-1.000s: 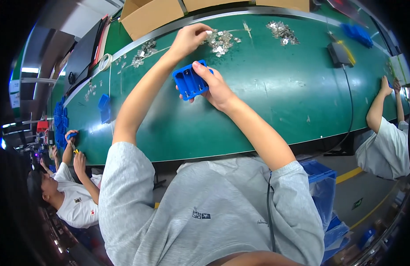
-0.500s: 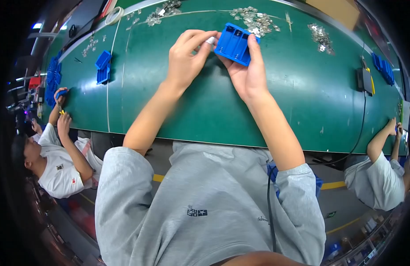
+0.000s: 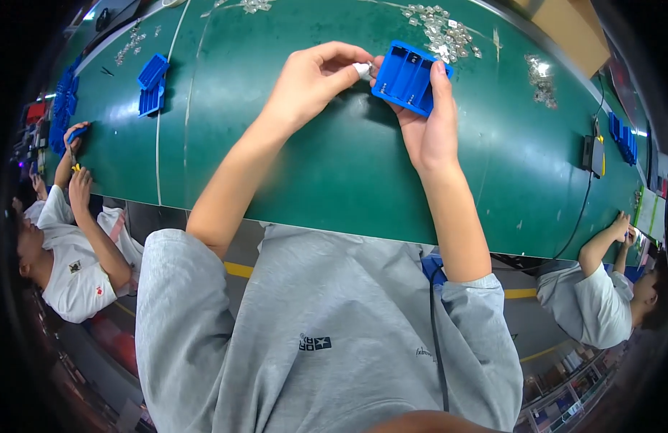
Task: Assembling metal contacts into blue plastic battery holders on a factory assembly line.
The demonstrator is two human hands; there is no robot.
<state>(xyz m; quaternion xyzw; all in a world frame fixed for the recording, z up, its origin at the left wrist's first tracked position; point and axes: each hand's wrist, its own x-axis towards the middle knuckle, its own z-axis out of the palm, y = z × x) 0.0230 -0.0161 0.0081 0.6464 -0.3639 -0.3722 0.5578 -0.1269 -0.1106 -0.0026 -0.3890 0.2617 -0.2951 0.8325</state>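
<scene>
My right hand (image 3: 431,137) holds a blue plastic battery holder (image 3: 407,78) tilted above the green table, thumb along its right edge and palm beneath. Its long slots face up, with small coil springs at the near end and dark spots at the far end. Just left of the holder, my left hand (image 3: 308,83) is closed in a pinch. A white cover (image 3: 361,70) sits at its thumb tip. Whatever lies between those fingertips is too small to make out.
Small shiny metal plates lie in a pile (image 3: 443,32) beyond the holder and another pile (image 3: 542,83) at right. Two blue cases (image 3: 152,86) rest on the green table (image 3: 334,180) at left. A black-and-yellow device (image 3: 594,155) trails a cable. Co-workers sit on both sides.
The whole view has shifted a little. Both hands and the battery holder appear slightly farther right; the left fingertips remain pinched beside the holder.
</scene>
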